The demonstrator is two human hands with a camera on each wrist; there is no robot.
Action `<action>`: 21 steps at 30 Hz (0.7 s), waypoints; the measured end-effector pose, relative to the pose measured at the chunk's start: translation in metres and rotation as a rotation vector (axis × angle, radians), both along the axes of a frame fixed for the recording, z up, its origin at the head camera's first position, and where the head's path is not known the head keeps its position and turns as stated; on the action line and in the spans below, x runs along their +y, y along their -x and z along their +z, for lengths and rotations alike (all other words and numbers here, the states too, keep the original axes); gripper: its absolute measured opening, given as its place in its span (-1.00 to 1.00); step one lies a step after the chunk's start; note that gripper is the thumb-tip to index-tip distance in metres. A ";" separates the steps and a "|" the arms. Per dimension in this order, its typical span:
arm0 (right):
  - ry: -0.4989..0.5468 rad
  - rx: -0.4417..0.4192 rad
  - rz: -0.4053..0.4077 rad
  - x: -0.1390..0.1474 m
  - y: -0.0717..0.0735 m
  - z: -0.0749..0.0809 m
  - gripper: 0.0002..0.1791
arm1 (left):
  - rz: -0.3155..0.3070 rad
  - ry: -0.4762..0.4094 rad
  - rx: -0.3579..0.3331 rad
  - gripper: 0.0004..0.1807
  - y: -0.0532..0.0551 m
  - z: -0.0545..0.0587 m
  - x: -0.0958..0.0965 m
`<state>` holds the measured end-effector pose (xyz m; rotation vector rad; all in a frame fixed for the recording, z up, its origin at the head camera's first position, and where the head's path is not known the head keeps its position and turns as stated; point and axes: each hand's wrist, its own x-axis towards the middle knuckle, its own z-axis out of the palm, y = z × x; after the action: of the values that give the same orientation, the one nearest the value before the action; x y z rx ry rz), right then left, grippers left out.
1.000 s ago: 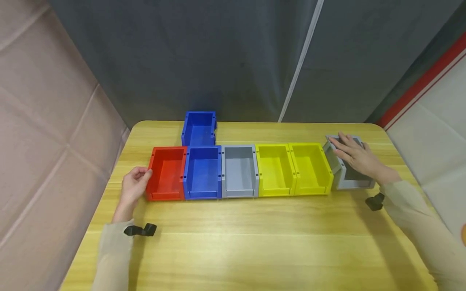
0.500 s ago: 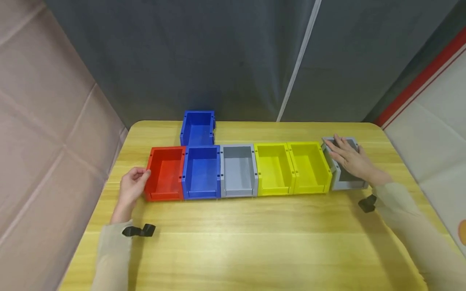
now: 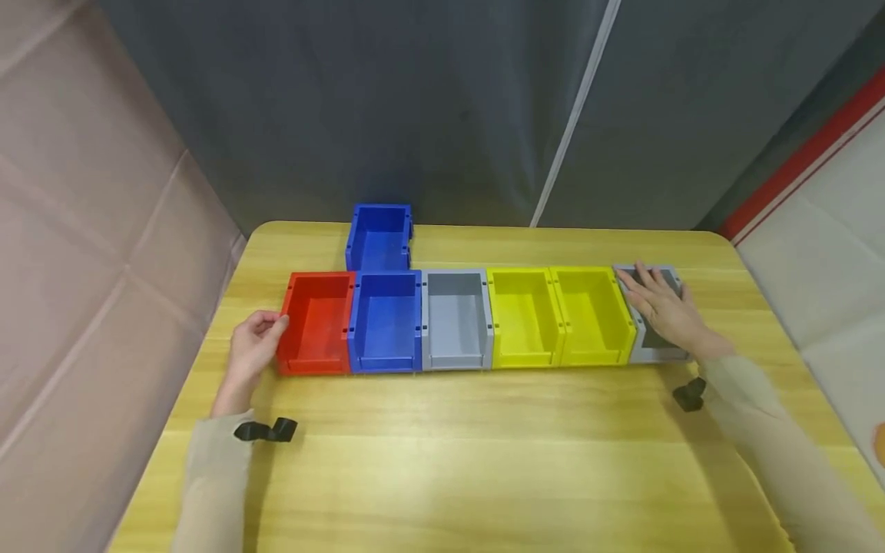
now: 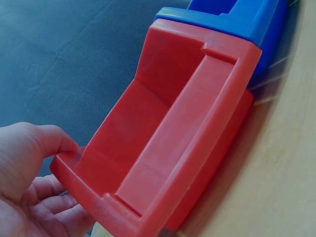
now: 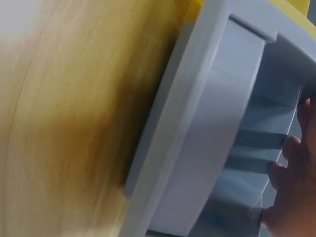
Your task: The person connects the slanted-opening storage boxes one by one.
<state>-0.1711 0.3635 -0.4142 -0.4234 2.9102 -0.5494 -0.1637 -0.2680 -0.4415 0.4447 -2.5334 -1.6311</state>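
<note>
My left hand (image 3: pixel 250 346) pinches the left wall of a red storage bin (image 3: pixel 316 326) at the left end of a row. In the left wrist view its thumb (image 4: pixel 57 139) lies over the rim and the other fingers curl outside the wall. My right hand (image 3: pixel 667 313) rests palm down with spread, fairly straight fingers on a grey bin (image 3: pixel 660 355) at the right end, hiding part of its opening. That grey bin (image 5: pixel 217 108) stands against a yellow bin (image 3: pixel 593 322). Between the ends sit a blue bin (image 3: pixel 386 326), another grey bin (image 3: pixel 456 322) and a second yellow bin (image 3: pixel 524 322).
Another blue bin (image 3: pixel 379 238) stands behind the row, right behind the row's blue bin. All stand on a wooden table (image 3: pixel 442 461). A dark curtain (image 3: pixel 346 107) hangs behind it, with pale padded panels at the left and right.
My right hand has moved left with the right-end grey bin, which was raised and tilted and now sits level against the yellow bin. The left hand keeps its hold on the red bin.
</note>
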 end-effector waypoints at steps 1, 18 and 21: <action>-0.004 0.001 -0.002 0.000 0.000 -0.002 -0.35 | -0.002 -0.001 0.001 -0.76 0.000 0.000 0.001; -0.073 -0.022 -0.051 -0.006 0.001 -0.002 -0.35 | 0.005 0.004 -0.032 -0.73 -0.001 0.005 -0.001; -0.056 -0.026 -0.044 -0.004 0.001 -0.001 -0.37 | 0.000 0.002 -0.035 -0.72 0.000 0.005 -0.001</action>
<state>-0.1724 0.3595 -0.4156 -0.3437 2.9084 -0.4750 -0.1634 -0.2687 -0.4368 0.4771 -2.5606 -1.6345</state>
